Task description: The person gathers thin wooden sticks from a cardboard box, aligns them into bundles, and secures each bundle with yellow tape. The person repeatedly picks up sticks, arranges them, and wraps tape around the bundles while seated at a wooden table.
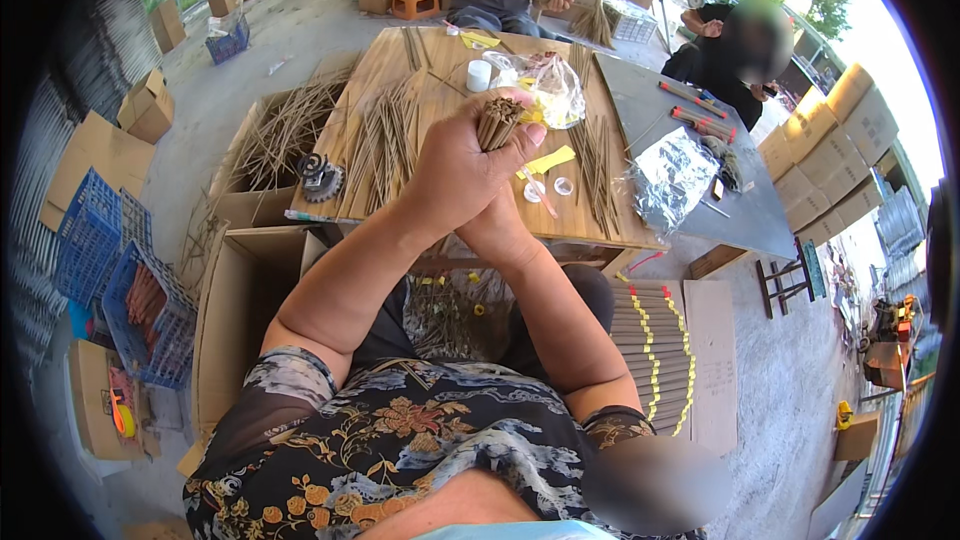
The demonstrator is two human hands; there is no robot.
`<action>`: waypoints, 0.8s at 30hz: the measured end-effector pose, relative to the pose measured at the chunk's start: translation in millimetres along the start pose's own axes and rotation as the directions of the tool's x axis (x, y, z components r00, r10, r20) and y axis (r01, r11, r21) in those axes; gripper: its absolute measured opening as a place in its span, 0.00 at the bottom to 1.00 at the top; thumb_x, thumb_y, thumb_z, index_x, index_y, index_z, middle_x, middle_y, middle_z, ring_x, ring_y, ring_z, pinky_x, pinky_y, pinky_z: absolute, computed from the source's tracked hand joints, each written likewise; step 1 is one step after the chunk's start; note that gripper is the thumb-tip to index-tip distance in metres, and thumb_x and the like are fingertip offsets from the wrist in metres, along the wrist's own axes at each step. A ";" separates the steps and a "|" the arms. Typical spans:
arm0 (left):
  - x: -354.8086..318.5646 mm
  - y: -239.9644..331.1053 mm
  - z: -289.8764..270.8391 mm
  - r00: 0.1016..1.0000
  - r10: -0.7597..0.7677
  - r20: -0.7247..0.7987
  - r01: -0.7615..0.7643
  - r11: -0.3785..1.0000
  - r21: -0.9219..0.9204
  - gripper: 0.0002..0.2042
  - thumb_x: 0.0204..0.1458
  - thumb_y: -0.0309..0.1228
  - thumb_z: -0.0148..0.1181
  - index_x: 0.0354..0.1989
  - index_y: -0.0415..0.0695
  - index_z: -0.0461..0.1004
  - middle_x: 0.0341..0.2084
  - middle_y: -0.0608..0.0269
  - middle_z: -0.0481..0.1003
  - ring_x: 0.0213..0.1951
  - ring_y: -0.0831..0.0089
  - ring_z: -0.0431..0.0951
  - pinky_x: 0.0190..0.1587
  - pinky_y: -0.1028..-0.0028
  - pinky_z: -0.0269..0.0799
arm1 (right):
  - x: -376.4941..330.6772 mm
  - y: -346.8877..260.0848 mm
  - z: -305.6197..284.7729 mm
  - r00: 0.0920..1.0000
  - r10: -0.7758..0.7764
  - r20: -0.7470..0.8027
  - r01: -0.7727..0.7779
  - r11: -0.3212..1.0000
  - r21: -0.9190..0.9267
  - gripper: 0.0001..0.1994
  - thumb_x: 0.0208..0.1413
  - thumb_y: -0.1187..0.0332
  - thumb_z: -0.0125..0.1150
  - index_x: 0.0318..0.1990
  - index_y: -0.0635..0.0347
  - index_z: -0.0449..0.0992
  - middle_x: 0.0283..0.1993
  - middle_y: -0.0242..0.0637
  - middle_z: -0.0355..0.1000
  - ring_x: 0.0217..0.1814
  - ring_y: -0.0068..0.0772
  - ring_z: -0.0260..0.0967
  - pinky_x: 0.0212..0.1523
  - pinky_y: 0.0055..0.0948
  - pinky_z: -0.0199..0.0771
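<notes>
Above the near part of the wooden table, a tight bundle of thin brown sticks points its cut ends up at me. My left hand is closed round it, with fingertips pressed to its far and right sides. Lower and to the right, my right hand is pressed against the left and closes on the same bundle; most of its fingers are hidden. Beyond the hands lie a white round tub and a clear plastic bag with yellow pieces. Yellow strips and a small clear ring lie nearby.
Loose sticks spread over the wooden table. A grey table adjoins on the right, bearing crumpled foil. Cartons stand at the left. Yellow-banded sticks lie right of my legs. Two people sit beyond the tables.
</notes>
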State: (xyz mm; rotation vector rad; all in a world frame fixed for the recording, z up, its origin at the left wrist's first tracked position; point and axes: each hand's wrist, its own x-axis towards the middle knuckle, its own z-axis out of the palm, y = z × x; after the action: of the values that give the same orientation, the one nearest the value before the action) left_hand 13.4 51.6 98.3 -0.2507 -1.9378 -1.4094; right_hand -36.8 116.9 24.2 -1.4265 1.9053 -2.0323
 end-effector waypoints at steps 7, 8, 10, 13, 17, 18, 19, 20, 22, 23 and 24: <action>-2.6 13.9 -23.7 0.994 0.050 0.093 -0.087 0.893 0.443 0.20 0.46 0.29 0.58 0.49 0.40 0.65 0.33 0.54 0.74 0.35 0.76 0.74 0.39 0.77 0.68 | -8.0 -31.2 -27.9 0.988 0.124 -0.093 -0.062 0.870 0.490 0.28 0.42 0.72 0.60 0.52 0.65 0.58 0.47 0.35 0.63 0.46 0.29 0.62 0.46 0.26 0.61; -0.3 17.1 -25.2 0.990 -0.077 0.122 0.012 0.886 0.464 0.21 0.45 0.28 0.58 0.50 0.39 0.64 0.32 0.51 0.74 0.37 0.72 0.75 0.39 0.75 0.69 | -7.5 -41.4 -39.1 0.985 0.082 -0.151 -0.022 0.931 0.364 0.28 0.41 0.71 0.61 0.52 0.64 0.59 0.43 0.34 0.63 0.43 0.25 0.62 0.44 0.24 0.62; -4.6 13.2 -24.2 0.975 -0.102 0.197 -0.010 0.867 0.498 0.21 0.45 0.26 0.57 0.50 0.38 0.64 0.32 0.48 0.74 0.36 0.68 0.76 0.37 0.74 0.70 | -7.1 -57.5 -45.2 0.969 -0.014 -0.246 0.037 0.995 0.089 0.27 0.40 0.65 0.65 0.50 0.62 0.62 0.33 0.29 0.63 0.32 0.18 0.60 0.35 0.17 0.62; -15.4 2.9 -20.8 0.954 0.003 0.300 -0.174 0.822 0.542 0.16 0.44 0.25 0.55 0.43 0.35 0.66 0.29 0.45 0.73 0.32 0.57 0.76 0.33 0.70 0.70 | -9.5 -71.4 -36.2 0.967 -0.144 -0.212 0.044 0.908 -0.416 0.26 0.42 0.54 0.64 0.44 0.61 0.66 0.22 0.35 0.65 0.22 0.26 0.64 0.24 0.23 0.65; -25.7 -0.4 -16.2 0.908 -0.071 0.413 -0.139 0.879 0.457 0.10 0.44 0.27 0.55 0.34 0.35 0.68 0.24 0.47 0.72 0.30 0.57 0.75 0.31 0.70 0.70 | -16.9 -56.4 -35.1 0.975 -0.116 -0.189 0.033 0.917 -0.396 0.15 0.48 0.56 0.57 0.32 0.60 0.69 0.19 0.38 0.69 0.19 0.34 0.68 0.22 0.27 0.67; -29.4 -1.6 -14.2 0.900 -0.101 0.423 -0.099 0.899 0.426 0.10 0.44 0.26 0.55 0.33 0.35 0.68 0.24 0.47 0.72 0.29 0.58 0.75 0.32 0.70 0.69 | -21.6 -53.8 -35.1 0.976 -0.105 -0.193 0.022 0.920 -0.392 0.14 0.48 0.57 0.57 0.31 0.60 0.69 0.19 0.38 0.69 0.19 0.35 0.68 0.21 0.27 0.67; -32.2 -0.7 -12.8 0.891 -0.132 0.434 -0.057 0.917 0.395 0.09 0.44 0.26 0.56 0.33 0.35 0.68 0.23 0.47 0.72 0.29 0.60 0.75 0.32 0.70 0.69 | -26.2 -51.4 -35.5 0.976 -0.094 -0.196 0.011 0.922 -0.387 0.13 0.49 0.58 0.57 0.30 0.60 0.69 0.19 0.38 0.69 0.19 0.35 0.68 0.21 0.27 0.66; -32.5 5.3 -13.5 0.847 -0.197 0.493 0.005 0.932 0.364 0.10 0.44 0.27 0.57 0.35 0.36 0.68 0.23 0.55 0.73 0.27 0.67 0.75 0.32 0.73 0.69 | -30.8 -49.1 -36.0 0.976 -0.082 -0.200 0.000 0.924 -0.382 0.12 0.49 0.59 0.57 0.29 0.60 0.69 0.18 0.38 0.68 0.19 0.35 0.68 0.21 0.26 0.66; -41.6 -4.5 -17.7 0.795 -0.224 0.564 0.112 0.968 0.227 0.12 0.44 0.26 0.57 0.37 0.36 0.67 0.25 0.60 0.73 0.28 0.70 0.74 0.32 0.75 0.69 | -39.2 -45.2 -32.2 0.981 -0.036 -0.191 -0.030 0.942 -0.333 0.11 0.50 0.62 0.56 0.27 0.61 0.69 0.18 0.38 0.68 0.19 0.31 0.67 0.21 0.25 0.66; -46.6 -11.9 -20.5 0.768 -0.230 0.597 0.169 0.973 0.157 0.12 0.44 0.26 0.57 0.38 0.36 0.67 0.25 0.63 0.72 0.28 0.71 0.74 0.33 0.76 0.69 | -43.0 -44.6 -29.8 0.980 -0.001 -0.200 -0.059 0.955 -0.292 0.11 0.50 0.63 0.56 0.27 0.61 0.69 0.18 0.38 0.68 0.19 0.29 0.67 0.21 0.24 0.66; -48.4 -14.4 -20.9 0.743 -0.220 0.632 0.204 0.974 0.099 0.15 0.46 0.28 0.55 0.42 0.37 0.65 0.25 0.67 0.69 0.24 0.77 0.71 0.28 0.80 0.68 | -46.0 -44.4 -29.0 0.977 0.033 -0.211 -0.087 0.963 -0.255 0.11 0.51 0.63 0.56 0.27 0.62 0.69 0.18 0.37 0.68 0.19 0.26 0.66 0.21 0.23 0.65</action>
State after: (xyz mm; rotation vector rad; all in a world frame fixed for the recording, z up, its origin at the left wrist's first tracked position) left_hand 49.8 39.3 59.4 -0.5809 -2.6098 -1.5809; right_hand -3.0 177.0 37.1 -1.2218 2.3492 -2.0313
